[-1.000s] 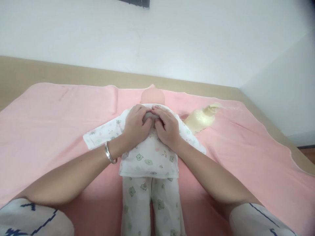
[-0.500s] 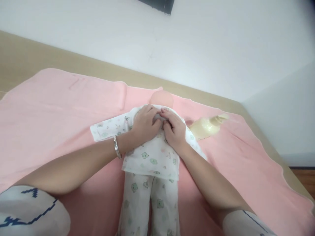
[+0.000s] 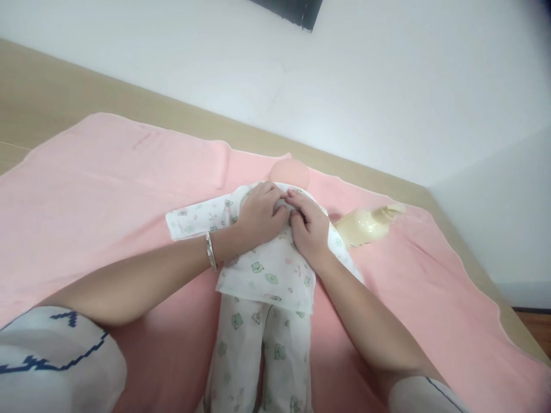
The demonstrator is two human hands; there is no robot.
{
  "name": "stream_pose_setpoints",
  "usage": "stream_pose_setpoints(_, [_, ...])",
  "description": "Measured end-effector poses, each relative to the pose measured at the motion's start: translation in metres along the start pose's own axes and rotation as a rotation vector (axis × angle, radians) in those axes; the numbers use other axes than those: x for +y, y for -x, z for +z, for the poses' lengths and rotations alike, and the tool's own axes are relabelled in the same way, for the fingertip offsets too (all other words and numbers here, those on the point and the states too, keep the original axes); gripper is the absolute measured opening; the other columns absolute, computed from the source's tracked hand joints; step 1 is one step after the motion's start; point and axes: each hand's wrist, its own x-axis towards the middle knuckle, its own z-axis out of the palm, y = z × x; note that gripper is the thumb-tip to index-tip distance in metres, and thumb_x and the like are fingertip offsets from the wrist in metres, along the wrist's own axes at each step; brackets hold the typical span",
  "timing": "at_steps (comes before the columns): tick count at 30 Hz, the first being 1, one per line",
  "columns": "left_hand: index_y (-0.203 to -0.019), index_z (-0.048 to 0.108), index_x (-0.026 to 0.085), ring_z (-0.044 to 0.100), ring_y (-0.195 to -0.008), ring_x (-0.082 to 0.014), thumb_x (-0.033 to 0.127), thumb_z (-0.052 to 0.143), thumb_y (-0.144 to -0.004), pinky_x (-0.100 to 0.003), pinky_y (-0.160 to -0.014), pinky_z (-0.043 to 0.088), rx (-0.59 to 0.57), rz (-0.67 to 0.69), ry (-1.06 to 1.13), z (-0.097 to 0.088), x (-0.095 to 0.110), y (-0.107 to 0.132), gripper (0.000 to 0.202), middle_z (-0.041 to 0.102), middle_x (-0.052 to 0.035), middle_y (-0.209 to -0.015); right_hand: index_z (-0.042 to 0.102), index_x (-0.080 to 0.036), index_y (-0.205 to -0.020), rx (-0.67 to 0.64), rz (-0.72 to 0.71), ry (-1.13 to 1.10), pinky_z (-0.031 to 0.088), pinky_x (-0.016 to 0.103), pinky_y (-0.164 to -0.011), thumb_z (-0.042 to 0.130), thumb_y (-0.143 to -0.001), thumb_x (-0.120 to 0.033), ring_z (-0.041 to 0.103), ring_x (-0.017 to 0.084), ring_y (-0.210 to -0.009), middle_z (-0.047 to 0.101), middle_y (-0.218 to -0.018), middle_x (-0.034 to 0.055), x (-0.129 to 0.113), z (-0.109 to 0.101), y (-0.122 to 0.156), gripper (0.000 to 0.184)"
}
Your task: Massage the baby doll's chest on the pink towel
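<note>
The white wall (image 3: 387, 86) fills the top of your view, with a dark thing (image 3: 297, 8) cut off at its upper edge. Below it a wooden surface (image 3: 43, 86) carries a pink blanket (image 3: 86, 189), which covers most of what lies in front of you.

The doll (image 3: 289, 172) lies on the blanket, right in the middle. Its long axis runs from you towards the wall, with the head at the far end and the legs towards you. It wears a white top (image 3: 269, 272) and matching trousers (image 3: 253, 344). Both are printed with small green bear faces, and any lettering in the print is too small to tell. One sleeve (image 3: 193, 218) sticks out flat to the left.

A cream bottle (image 3: 361, 225) lies on its side on the blanket, just right of the doll's shoulder. Its neck points right and away from you, and any label on it cannot be read.

Your left hand (image 3: 258, 218) and right hand (image 3: 310, 229) rest on the doll's chest, just below the head and hiding the neckline. Both have the fingers curled in, and the fingertips meet over a pinch of the top's cloth. Your forearms cross the blanket on either side of the trousers.

A silver bangle (image 3: 210, 251) sits on your left wrist.
</note>
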Motion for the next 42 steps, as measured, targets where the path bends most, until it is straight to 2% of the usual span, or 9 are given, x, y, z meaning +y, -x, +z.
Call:
stream_pose_setpoints(10, [-0.090,0.065,0.020,0.060,-0.099,-0.0224,0.013,0.048,-0.083,-0.041,-0.093,0.052,-0.001,0.008,0.012,-0.002,0.000,0.001,0.020,0.064,-0.0060,-0.099,0.073,-0.027,-0.107,-0.007,-0.021,0.038,0.055,0.050,-0.109,0.047,-0.084,-0.015,0.068,0.023,-0.122,0.076,-0.122,0.0040,-0.001,-0.001,-0.003,0.037])
stream_pose_setpoints(14, [-0.098,0.065,0.020,0.061,-0.102,-0.0211,0.016,0.044,-0.088,-0.039,-0.096,0.052,0.005,0.040,0.031,-0.003,-0.002,0.002,0.024,0.066,-0.0055,-0.104,0.071,-0.023,-0.120,-0.107,0.020,0.085,0.045,0.057,-0.119,0.043,-0.088,-0.017,0.059,0.026,-0.135,0.069,-0.134,0.0076,-0.001,0.000,-0.002,0.042])
stream_pose_setpoints(19, [-0.111,0.063,0.020,0.064,-0.109,-0.0196,0.022,0.041,-0.095,-0.037,-0.102,0.052,0.081,-0.101,0.128,-0.003,-0.006,0.003,0.028,0.071,-0.0054,-0.114,0.049,-0.008,-0.149,-0.287,0.076,0.307,0.029,0.062,-0.126,0.040,-0.098,-0.031,0.030,0.035,-0.154,0.040,-0.161,0.0188,-0.037,-0.002,0.013,0.057])
stream_pose_setpoints(21, [-0.112,0.064,0.020,0.065,-0.108,-0.0192,0.025,0.040,-0.096,-0.037,-0.102,0.052,0.100,-0.171,0.182,-0.003,-0.007,0.003,0.029,0.072,-0.0049,-0.114,0.042,0.001,-0.152,-0.377,0.016,0.381,0.026,0.062,-0.127,0.039,-0.099,-0.034,0.025,0.039,-0.155,0.035,-0.162,0.0235,-0.057,-0.004,0.019,0.063])
stream_pose_setpoints(23, [-0.109,0.065,0.020,0.066,-0.108,-0.0189,0.027,0.040,-0.097,-0.036,-0.102,0.053,0.110,-0.189,0.207,-0.004,-0.007,0.004,0.029,0.073,-0.0041,-0.113,0.038,0.002,-0.153,-0.476,-0.021,0.422,0.022,0.059,-0.129,0.037,-0.100,-0.033,0.023,0.037,-0.156,0.035,-0.163,0.0215,-0.070,-0.008,0.021,0.064])
stream_pose_setpoints(28, [-0.106,0.064,0.020,0.063,-0.108,-0.0187,0.023,0.038,-0.097,-0.036,-0.102,0.051,0.147,-0.104,0.137,-0.004,-0.010,0.007,0.027,0.071,-0.0047,-0.112,0.048,-0.015,-0.151,-0.583,-0.028,0.382,0.015,0.055,-0.131,0.035,-0.102,-0.034,0.020,0.027,-0.158,0.034,-0.165,0.0057,-0.059,-0.018,0.007,0.054])
stream_pose_setpoints(33, [-0.104,0.063,0.021,0.060,-0.107,-0.0186,0.020,0.037,-0.097,-0.036,-0.098,0.051,0.167,-0.036,0.073,-0.005,-0.012,0.008,0.027,0.067,-0.0056,-0.110,0.045,-0.024,-0.153,-0.585,0.027,0.347,0.015,0.059,-0.129,0.035,-0.102,-0.036,0.015,0.029,-0.159,0.026,-0.169,0.0020,-0.032,-0.022,-0.007,0.053])
stream_pose_setpoints(37, [-0.104,0.063,0.021,0.061,-0.108,-0.0187,0.022,0.039,-0.097,-0.037,-0.100,0.050,0.146,-0.055,0.079,-0.004,-0.012,0.008,0.025,0.068,-0.0050,-0.111,0.036,-0.016,-0.157,-0.531,0.115,0.374,0.016,0.056,-0.130,0.038,-0.101,-0.037,0.014,0.030,-0.159,0.022,-0.170,0.0088,-0.030,-0.020,-0.006,0.060])
stream_pose_setpoints(42, [-0.103,0.064,0.021,0.061,-0.109,-0.0186,0.022,0.040,-0.096,-0.036,-0.102,0.050,0.137,-0.057,0.091,-0.005,-0.011,0.007,0.025,0.069,-0.0047,-0.110,0.029,0.001,-0.157,-0.496,0.247,0.472,0.021,0.057,-0.128,0.035,-0.103,-0.041,0.018,0.037,-0.158,0.023,-0.167,0.0250,-0.054,-0.017,0.005,0.069])
